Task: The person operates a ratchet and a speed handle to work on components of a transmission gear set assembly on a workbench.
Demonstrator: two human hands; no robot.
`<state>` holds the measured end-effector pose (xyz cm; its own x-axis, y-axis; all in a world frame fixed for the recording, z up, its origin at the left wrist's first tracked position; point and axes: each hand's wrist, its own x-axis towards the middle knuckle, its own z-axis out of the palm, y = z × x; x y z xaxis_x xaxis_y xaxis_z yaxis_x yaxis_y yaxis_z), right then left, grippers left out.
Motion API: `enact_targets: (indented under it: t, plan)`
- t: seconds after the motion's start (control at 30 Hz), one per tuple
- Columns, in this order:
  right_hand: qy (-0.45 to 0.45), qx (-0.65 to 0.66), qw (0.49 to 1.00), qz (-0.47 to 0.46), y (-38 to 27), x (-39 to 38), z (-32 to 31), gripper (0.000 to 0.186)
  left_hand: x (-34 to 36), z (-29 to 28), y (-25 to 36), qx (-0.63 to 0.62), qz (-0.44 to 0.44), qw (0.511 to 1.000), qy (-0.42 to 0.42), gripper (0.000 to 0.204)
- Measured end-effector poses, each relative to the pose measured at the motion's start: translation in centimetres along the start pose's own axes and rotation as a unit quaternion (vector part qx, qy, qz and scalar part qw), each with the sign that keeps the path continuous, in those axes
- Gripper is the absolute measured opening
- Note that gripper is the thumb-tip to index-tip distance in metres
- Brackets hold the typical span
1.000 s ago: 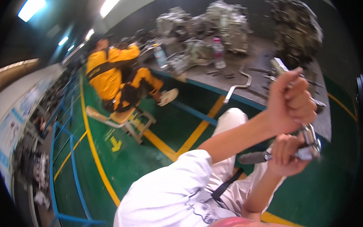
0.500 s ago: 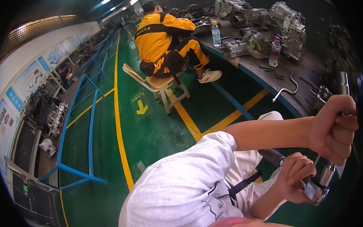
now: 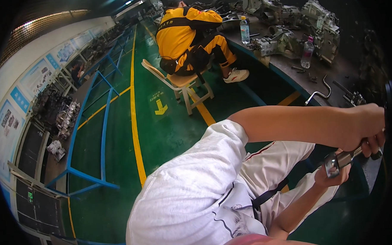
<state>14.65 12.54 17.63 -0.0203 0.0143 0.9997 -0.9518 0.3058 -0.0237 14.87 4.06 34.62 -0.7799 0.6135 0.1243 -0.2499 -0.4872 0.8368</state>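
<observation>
My left hand reaches across to the far right on the bare forearm, its fingers curled around a chrome tool, partly lost at the dark rim. Just below it my right hand grips the same chrome tool by its squarish head, from which a shiny bar runs toward my left hand. The rest of the tool is hidden behind my hands and arm. Behind them is the metal workbench, with a bent metal bar and dark rods on it.
A co-worker in yellow and black sits on a wooden chair at the bench. Engine housings and two bottles stand on it. Blue frames and further parts line the left side of the green floor.
The view has shifted, putting the surroundings higher in the picture. My left hand has moved right toward the rim; my right hand has risen with the tool's head, now turned differently.
</observation>
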Motion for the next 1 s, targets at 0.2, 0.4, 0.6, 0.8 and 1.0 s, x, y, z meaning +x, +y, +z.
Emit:
enact_targets:
  t: [0.2, 0.4, 0.6, 0.8, 1.0]
  plan:
    - [0.009, 0.33, 0.895, 0.3, -6.8, 1.2, 0.6, 0.063, -1.3, 1.0, -0.3, -0.06, -0.125, 0.974, -0.177, 0.027]
    - [0.058, 0.534, 0.796, 0.279, -8.9, 2.5, 0.2, 0.066, 0.7, 0.1, -2.1, -0.245, -0.105, 0.925, -0.273, 0.025]
    - [0.25, 0.469, 0.704, 0.471, -5.9, -0.1, 0.6, 0.045, -3.1, -1.1, 1.7, 0.238, 0.149, 0.959, -0.036, 0.015]
    - [-0.152, 0.09, 0.976, 0.128, -3.0, 0.3, 0.9, 0.03, -1.6, -2.6, 1.7, 0.053, 0.027, 0.988, 0.142, 0.015]
    - [-0.01, 0.504, 0.822, 0.266, -4.3, -2.4, 1.4, 0.057, 0.2, -3.3, -1.9, -0.364, -0.152, 0.866, -0.306, 0.034]
